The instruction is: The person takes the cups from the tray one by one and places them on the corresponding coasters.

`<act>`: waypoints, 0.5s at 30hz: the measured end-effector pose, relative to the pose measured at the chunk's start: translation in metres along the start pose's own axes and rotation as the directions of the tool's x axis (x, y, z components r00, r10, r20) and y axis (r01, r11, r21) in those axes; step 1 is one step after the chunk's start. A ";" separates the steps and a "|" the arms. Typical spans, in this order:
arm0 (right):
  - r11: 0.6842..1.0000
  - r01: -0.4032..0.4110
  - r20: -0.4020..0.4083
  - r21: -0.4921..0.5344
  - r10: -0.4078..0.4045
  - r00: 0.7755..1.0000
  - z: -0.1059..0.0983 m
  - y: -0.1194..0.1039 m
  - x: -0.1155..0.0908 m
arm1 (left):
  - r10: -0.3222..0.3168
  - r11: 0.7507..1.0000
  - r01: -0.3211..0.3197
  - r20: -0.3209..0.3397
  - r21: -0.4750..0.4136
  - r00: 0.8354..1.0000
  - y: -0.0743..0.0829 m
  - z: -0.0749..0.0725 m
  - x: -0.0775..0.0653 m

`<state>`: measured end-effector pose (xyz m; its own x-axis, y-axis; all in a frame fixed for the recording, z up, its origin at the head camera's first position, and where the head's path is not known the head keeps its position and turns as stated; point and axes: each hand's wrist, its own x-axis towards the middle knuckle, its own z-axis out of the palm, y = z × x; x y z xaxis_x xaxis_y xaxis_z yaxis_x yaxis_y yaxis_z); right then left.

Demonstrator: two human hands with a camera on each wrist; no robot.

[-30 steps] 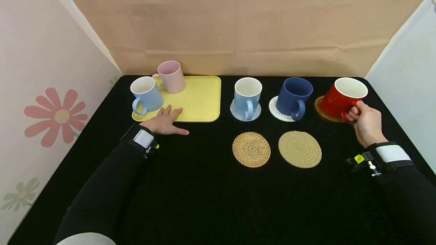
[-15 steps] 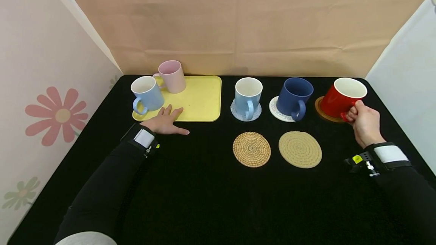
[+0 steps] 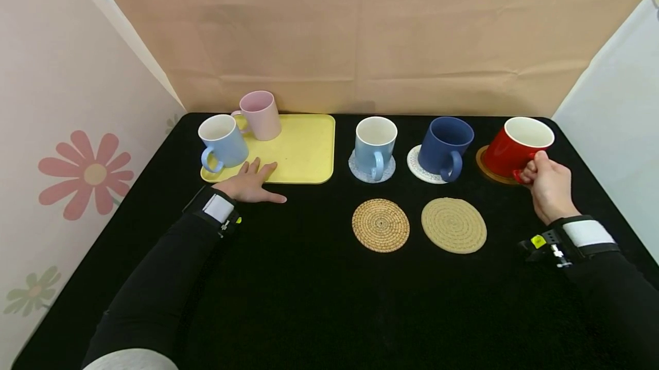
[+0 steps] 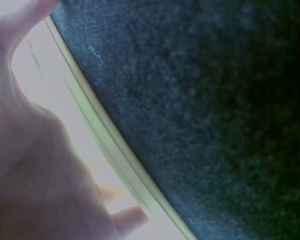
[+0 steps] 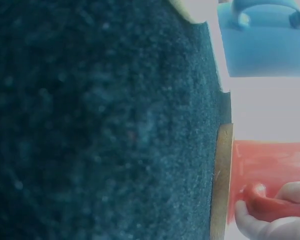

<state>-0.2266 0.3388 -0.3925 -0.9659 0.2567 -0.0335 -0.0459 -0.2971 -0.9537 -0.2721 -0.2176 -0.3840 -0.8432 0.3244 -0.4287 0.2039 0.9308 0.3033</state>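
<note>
My right hand grips the handle of a red mug with a white inside, its fingers curled round the handle. The mug stands on a brown round coaster; in the right wrist view the red handle shows between the fingers. At the left, my left hand lies with fingers spread over the front edge of a yellow tray. Just behind those fingers a light blue mug stands on the tray, and a pink mug is further back.
A pale blue mug stands on a lacy coaster. Right of it, a navy mug sits on a white coaster. Two woven coasters lie in front on the black tabletop. Paper walls stand behind and at both sides.
My right hand has shifted very slightly left at the red mug's handle, the mug barely moving with it. The left hand stays where it was.
</note>
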 end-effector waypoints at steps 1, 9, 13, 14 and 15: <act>1.000 -0.005 0.001 0.000 0.005 1.000 0.000 -0.001 0.000 | -0.001 1.000 0.001 0.000 -0.001 1.000 0.000 0.000 0.000; 0.997 -0.047 0.063 -0.056 0.050 0.997 -0.006 -0.004 -0.004 | 0.006 1.000 -0.006 -0.001 -0.005 1.000 0.000 0.001 0.000; 0.988 -0.040 0.029 -0.146 0.045 0.999 -0.010 -0.007 -0.005 | 0.006 1.000 -0.006 0.002 -0.007 1.000 0.000 0.001 -0.001; 0.983 -0.037 0.007 -0.179 0.039 0.999 -0.011 -0.008 -0.005 | 0.005 1.000 -0.005 0.002 -0.008 1.000 0.000 0.001 -0.001; 0.976 -0.036 -0.017 -0.215 0.033 0.999 -0.012 -0.009 -0.005 | 0.004 1.000 -0.004 0.002 -0.008 1.000 0.000 0.000 -0.001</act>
<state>-0.2179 0.3515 -0.3875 -0.9623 0.2630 -0.0697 0.0442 -0.1018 -0.9938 -0.2711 -0.2175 -0.3840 -0.8414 0.3282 -0.4294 0.2032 0.9283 0.3114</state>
